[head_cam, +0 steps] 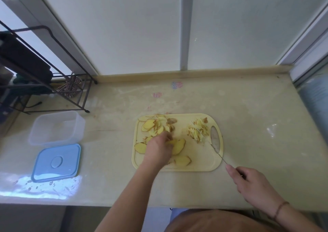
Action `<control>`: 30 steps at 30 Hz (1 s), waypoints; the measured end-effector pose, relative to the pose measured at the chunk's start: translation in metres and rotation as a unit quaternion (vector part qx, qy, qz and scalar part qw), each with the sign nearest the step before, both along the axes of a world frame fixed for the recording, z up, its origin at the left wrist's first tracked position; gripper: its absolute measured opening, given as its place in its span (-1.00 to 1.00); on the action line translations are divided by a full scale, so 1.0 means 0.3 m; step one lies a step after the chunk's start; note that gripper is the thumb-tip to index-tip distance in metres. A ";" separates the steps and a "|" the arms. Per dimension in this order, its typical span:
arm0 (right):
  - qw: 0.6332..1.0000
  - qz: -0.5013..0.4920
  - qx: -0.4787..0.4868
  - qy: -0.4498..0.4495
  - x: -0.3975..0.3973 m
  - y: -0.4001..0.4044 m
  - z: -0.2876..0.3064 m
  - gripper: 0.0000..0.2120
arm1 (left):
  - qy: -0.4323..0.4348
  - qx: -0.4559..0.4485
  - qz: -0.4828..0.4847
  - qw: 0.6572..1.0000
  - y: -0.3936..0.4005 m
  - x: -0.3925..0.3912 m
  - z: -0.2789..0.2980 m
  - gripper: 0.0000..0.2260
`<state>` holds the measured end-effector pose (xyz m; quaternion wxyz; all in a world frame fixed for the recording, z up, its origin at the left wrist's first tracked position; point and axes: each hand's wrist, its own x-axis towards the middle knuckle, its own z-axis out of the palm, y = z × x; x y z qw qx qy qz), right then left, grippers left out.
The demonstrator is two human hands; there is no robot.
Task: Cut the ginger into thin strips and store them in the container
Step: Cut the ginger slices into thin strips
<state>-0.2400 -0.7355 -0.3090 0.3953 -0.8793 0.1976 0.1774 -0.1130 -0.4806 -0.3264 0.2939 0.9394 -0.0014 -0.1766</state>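
Observation:
A pale yellow cutting board [195, 166] lies on the counter. Several thin ginger slices [152, 125] are fanned out on its left half. My left hand [158, 149] reaches onto the board and pinches a few ginger slices near the middle. A small heap of cut ginger strips [198, 130] sits at the board's right, by the handle hole. My right hand [248, 182] grips the knife [213, 147] by its handle, the blade pointing up-left with its tip in the strips. A clear plastic container [56, 127] stands open at the left, its blue lid [56, 162] flat in front of it.
A black wire rack [44, 75] stands at the back left of the beige counter [257, 116]. Ginger peel scraps [44, 185] lie near the front left edge. Frosted window panes run behind the counter, and a wall edge closes the right side.

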 end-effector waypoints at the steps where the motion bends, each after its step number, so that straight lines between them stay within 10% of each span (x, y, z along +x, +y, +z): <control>1: 1.000 -0.001 0.000 -0.002 0.000 0.000 0.001 -0.30 | -0.012 -0.023 0.035 0.999 0.044 0.018 0.006 -0.82; 17: 1.000 0.010 -0.017 0.005 0.000 -0.002 -0.001 -0.41 | -0.195 0.180 -0.060 0.962 0.103 0.094 -0.110 -0.62; 26: 1.000 0.007 -0.006 0.003 0.002 -0.001 -0.002 -0.39 | -0.254 0.157 -0.085 0.951 0.124 0.111 -0.124 -0.90; 30: 1.000 0.008 -0.004 0.005 0.007 -0.002 -0.004 -0.40 | -0.271 0.100 -0.035 0.957 0.110 0.084 -0.096 -0.73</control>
